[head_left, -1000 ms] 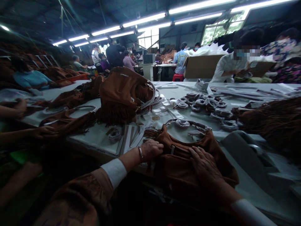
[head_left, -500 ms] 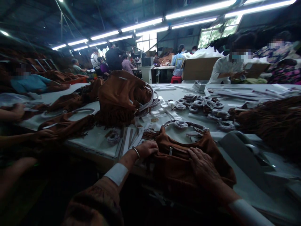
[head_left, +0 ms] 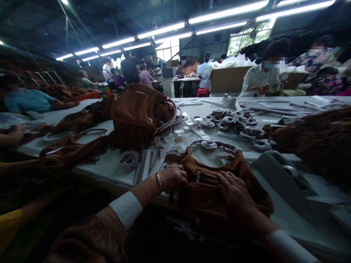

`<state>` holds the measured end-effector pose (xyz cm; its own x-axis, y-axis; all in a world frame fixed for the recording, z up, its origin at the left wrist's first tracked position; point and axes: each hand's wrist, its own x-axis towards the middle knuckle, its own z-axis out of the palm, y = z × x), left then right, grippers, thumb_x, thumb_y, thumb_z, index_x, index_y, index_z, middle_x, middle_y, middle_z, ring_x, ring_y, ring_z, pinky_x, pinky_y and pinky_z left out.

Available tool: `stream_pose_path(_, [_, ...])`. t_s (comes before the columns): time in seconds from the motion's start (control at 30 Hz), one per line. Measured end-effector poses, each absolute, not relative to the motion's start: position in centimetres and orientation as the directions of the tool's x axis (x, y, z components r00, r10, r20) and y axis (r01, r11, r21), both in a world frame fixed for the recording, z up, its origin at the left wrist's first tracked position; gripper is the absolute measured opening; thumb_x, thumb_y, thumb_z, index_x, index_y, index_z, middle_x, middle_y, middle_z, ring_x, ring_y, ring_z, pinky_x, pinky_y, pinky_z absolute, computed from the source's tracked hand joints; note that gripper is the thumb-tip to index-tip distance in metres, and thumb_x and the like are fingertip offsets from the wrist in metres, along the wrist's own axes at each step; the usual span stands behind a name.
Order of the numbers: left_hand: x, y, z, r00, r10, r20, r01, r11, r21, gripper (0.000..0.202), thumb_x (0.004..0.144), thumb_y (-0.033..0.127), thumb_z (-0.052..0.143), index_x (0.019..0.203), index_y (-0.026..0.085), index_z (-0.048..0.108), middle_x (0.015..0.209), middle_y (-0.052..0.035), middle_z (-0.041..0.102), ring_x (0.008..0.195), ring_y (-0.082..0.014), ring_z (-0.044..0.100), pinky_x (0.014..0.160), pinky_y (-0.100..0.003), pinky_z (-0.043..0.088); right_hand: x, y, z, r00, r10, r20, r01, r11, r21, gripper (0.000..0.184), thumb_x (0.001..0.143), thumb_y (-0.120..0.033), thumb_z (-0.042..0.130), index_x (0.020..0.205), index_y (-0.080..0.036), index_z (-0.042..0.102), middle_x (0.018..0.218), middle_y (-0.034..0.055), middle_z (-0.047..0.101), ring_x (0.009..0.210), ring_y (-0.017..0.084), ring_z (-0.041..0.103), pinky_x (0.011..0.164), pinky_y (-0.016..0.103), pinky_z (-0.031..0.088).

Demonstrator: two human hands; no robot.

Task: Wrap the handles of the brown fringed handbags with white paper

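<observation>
A brown handbag (head_left: pixel 203 195) lies at the table's front edge, its wrapped handle (head_left: pixel 196 143) looped away from me. My left hand (head_left: pixel 174 176), with a bracelet at the wrist, has its fingers curled on the bag's left side, by one end of the zip opening. What sits between those fingertips is too small to make out apart from the bag. My right hand (head_left: pixel 233 188) rests on the bag just right of the zip, fingers stretched out over the material. A small metallic piece (head_left: pixel 197 176) shows at the zip between my hands. A plastic-wrapped coil (head_left: pixel 208 145) lies inside the handle loop.
A grey tape dispenser (head_left: pixel 282 182) stands right of the bag. Wrapped coils (head_left: pixel 228 120) lie beyond it, and a fringed brown pile (head_left: pixel 315 142) is at right. Another brown bag (head_left: pixel 134 109) stands left of centre. A co-worker's hand (head_left: pixel 52 160) is on a bag at left.
My left hand has shifted slightly right along the bag, fingers more curled, its forearm lower. My right hand stays on the bag. A co-worker's blurred hand at lower left has gone; a yellow sleeve shows there.
</observation>
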<state>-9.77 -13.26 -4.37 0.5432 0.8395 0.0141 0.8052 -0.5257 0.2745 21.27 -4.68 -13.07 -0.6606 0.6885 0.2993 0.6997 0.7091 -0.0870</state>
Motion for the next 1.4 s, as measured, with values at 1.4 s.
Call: stream_pose_path(1.4, [-10.2, -15.8, -7.6, 0.338, 0.917, 0.213, 0.733, -0.399, 0.551, 0.022, 0.091, 0.023, 0.067, 0.11, 0.016, 0.072, 0.1, -0.0069, 0.06, 0.092, -0.0175, 0.06, 0.085, -0.028, 0.052, 21.3, -4.6, -13.5, -0.654, 0.682, 0.326, 0.695, 0.713, -0.097, 0.045, 0.103, -0.03, 0.036, 0.142, -0.018, 0.054, 0.147, 0.0091, 0.057, 0.139, 0.031, 0.046, 0.111, 0.051, 0.038])
